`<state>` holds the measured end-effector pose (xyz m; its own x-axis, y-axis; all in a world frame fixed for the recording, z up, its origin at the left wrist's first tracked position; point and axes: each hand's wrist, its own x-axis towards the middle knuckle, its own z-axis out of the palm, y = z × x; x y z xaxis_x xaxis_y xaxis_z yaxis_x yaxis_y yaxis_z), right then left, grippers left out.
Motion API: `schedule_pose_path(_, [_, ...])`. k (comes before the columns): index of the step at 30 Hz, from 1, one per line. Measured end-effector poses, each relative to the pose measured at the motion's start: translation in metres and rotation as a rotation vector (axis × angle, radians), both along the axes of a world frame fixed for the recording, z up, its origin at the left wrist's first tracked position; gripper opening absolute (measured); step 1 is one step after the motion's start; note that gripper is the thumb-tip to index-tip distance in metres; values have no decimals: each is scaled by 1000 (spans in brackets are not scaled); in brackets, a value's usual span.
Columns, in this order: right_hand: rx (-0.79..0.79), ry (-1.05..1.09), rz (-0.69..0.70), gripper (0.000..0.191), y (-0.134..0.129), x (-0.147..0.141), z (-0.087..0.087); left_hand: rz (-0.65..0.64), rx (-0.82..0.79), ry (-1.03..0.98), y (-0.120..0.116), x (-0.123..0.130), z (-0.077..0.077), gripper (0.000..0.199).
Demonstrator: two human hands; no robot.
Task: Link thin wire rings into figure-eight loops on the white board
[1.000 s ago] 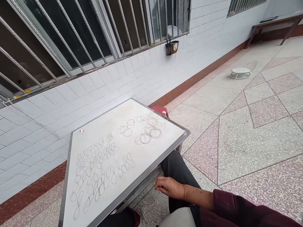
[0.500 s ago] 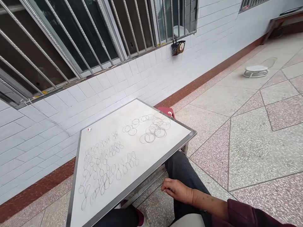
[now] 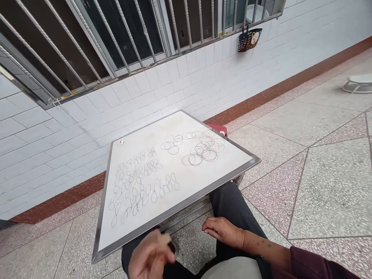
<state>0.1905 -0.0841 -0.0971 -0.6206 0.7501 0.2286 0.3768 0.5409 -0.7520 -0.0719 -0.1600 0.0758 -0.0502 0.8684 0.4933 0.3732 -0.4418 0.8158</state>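
Note:
My left hand (image 3: 149, 255) is at the bottom of the view, in front of the table's near edge. It is smeared by motion, its fingers look bent, and a pale patch shows at one fingertip. Over my right thigh lies my right hand (image 3: 222, 231), its fingers curled together and nothing visible in them. Ahead stands a white-topped table (image 3: 168, 205) with a metal rim. Thin dark wire loops twisted into figure-eights (image 3: 139, 193) lie in rows on its left part. Plain round wire rings (image 3: 200, 153) overlap in a cluster on the right part.
A small white-and-red item (image 3: 122, 142) sits at the table's far left corner. Behind are a white tiled wall (image 3: 162, 89) and a barred window with a black basket (image 3: 249, 40) hanging from it. A red stool (image 3: 218, 129) is partly hidden past the table; a white stool (image 3: 359, 83) stands farther right.
My left hand has come into view at the bottom. The camera view has turned left, so the table appears farther right. My right hand stays on my thigh.

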Motion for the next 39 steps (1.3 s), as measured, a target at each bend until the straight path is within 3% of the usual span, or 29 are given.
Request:
schedule_pose_path(4, [-19,-20,24,27,0,-6,-1,-150,-37,160,52,13,-31,22])
schedule_pose_path(9, [-26,-69,47,28,0,-12,3,-161,-61,260,77,16,-58,19])
schedule_pose_path(18, [-14,-48,26,29,-2,-16,-2,-181,-45,283,105,14,-65,25])
schedule_pose_path(22, [36,-15,2,31,10,-13,17,-188,-86,267,111,15,-73,27])
schedule_pose_path(26, [154,20,-175,30,66,-9,65,-187,-128,257,113,13,-82,29])
schedule_pose_path(29, [261,4,-376,28,134,-12,100,-200,-123,263,114,11,-85,27])
schedule_pose_path(31, [294,-132,-426,25,182,-17,117,-202,-105,257,115,10,-85,27])
schedule_pose_path(35, [294,-317,-458,22,261,-30,129,-198,-77,244,117,6,-88,28])
schedule_pose_path(39, [297,-427,-403,19,304,-42,120,-183,-92,225,118,4,-94,29])
